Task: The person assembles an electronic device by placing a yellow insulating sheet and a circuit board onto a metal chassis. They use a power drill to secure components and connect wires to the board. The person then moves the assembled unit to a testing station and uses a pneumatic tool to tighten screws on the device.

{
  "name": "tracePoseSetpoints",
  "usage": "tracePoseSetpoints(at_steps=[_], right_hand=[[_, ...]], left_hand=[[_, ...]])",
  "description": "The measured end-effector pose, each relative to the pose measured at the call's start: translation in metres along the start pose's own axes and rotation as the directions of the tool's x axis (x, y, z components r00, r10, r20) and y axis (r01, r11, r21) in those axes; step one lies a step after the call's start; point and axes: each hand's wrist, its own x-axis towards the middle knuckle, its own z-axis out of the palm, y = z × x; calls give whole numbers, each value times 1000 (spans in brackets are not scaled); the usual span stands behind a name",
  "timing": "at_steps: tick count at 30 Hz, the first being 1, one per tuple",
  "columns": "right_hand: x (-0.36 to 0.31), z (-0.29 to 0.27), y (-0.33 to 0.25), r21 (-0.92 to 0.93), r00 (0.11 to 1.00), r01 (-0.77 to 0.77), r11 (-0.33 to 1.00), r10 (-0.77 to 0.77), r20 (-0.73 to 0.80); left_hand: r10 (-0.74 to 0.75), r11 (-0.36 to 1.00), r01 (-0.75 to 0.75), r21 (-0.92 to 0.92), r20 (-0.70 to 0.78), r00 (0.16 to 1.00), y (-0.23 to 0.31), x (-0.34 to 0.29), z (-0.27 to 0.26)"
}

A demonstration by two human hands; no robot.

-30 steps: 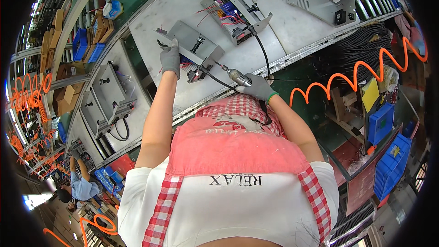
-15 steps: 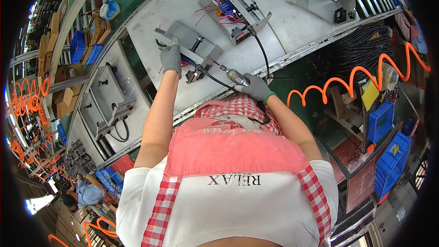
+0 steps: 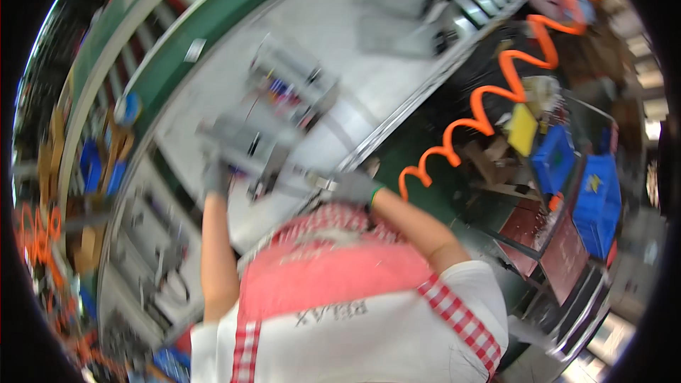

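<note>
The picture is smeared by motion. My left hand (image 3: 216,179), in a grey glove, grips the near left edge of a grey sheet-metal housing (image 3: 237,138) on the pale worktable (image 3: 177,131). Wrapped round a silver air screwdriver (image 3: 324,183) is my right hand (image 3: 356,189), gloved the same way. The screwdriver's tip points left toward the housing's right end; whether it touches a screw is too blurred to tell. Behind stands another grey housing (image 3: 291,64), with blue and red electronic parts and wires (image 3: 282,90) along its near side.
Two more grey housings (image 3: 394,32) lie at the far right of the table. An orange coiled air hose (image 3: 482,110) hangs to the right, near blue bins (image 3: 596,198) and a yellow card (image 3: 521,128). More grey housings (image 3: 152,234) stand at the left.
The whole view has swung and blurred, so table and housings appear turned. My left hand stays at the housing and my right hand still holds the screwdriver.
</note>
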Motion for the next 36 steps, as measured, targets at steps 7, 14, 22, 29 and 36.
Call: tracePoseSetpoints(at_steps=[7, 14, 22, 29, 36], right_hand=[[-46, -7, -6, 391, 974, 107, 914, -17, -226], [-73, -10, -38, 442, 952, 173, 880, -35, -305], [-58, -11, -66, 383, 960, 202, 901, -105, -258], [-33, -1, -88, 572, 976, 214, 792, -145, -165], [-17, -18, -111, 468, 902, 267, 842, -389, 185]], left_hand=[[52, 709, 84, -700, 170, 984, 1, -50, -9], [23, 782, 215, -585, 372, 928, 10, -81, 51], [233, 679, 280, -679, 560, 795, -11, -71, 31], [33, 899, -19, -438, 26, 999, 11, -125, 22], [301, 902, -417, -109, -533, 791, -27, -181, 1]])
